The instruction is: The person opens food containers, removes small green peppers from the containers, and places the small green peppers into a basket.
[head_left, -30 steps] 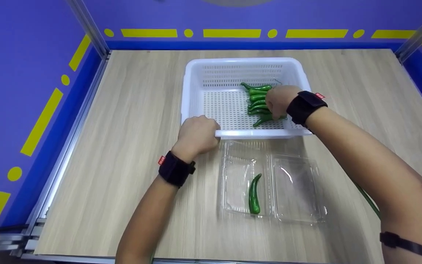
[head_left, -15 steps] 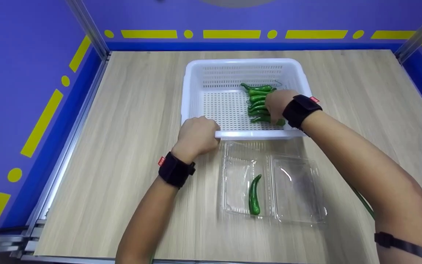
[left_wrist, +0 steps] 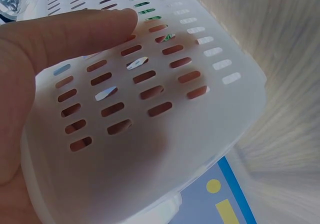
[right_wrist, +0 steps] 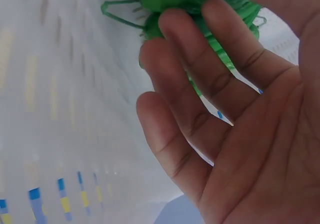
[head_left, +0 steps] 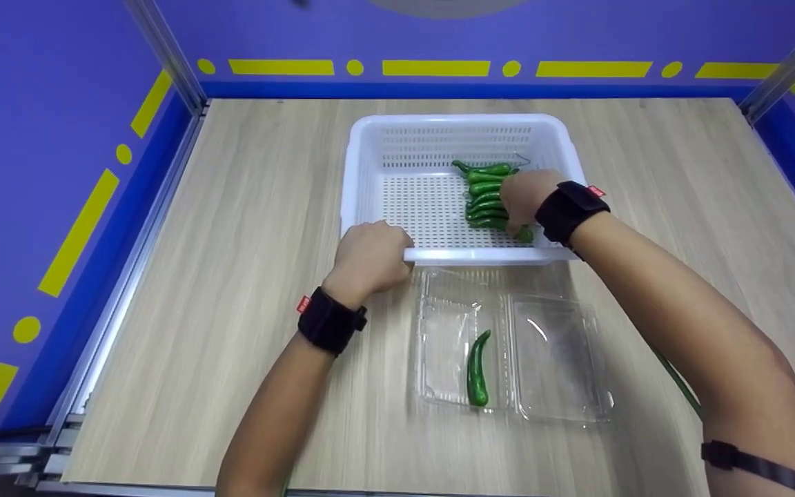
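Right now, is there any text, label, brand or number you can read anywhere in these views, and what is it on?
No text can be read.
Red tag on the left wristband: print too small to read.
Red tag on the right wristband: print too small to read.
Basket, clear box, peppers: no label visible.
Walls: only yellow bars and dots, no words.
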`<move>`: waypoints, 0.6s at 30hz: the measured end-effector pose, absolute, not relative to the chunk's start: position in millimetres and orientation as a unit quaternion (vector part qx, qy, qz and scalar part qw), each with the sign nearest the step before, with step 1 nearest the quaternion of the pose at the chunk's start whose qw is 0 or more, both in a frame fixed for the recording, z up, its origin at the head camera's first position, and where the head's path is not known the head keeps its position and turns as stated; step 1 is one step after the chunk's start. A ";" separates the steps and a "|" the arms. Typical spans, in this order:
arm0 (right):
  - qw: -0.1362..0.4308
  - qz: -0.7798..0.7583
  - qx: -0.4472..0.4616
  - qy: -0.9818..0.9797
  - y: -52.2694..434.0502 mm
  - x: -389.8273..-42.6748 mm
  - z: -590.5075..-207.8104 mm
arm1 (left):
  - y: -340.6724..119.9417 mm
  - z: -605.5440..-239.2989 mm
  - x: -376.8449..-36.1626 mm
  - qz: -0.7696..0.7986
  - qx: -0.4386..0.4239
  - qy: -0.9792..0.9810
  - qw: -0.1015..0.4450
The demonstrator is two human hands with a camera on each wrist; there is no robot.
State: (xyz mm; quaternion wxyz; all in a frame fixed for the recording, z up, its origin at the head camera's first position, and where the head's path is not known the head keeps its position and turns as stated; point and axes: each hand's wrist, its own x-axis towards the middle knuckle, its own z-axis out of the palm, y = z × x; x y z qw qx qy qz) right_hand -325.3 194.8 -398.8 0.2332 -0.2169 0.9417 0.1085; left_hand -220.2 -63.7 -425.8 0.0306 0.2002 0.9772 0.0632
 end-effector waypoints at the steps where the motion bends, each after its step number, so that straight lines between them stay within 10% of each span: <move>1: 0.226 0.100 -0.218 0.944 195.4 -325.1 -398.4 | -63.8 -425.7 -220.3 0.063 0.200 0.977 0.030; 18: 0.077 -0.088 -0.253 0.960 204.2 -308.1 -365.4 | -64.4 -426.0 -220.3 0.064 0.196 0.978 0.029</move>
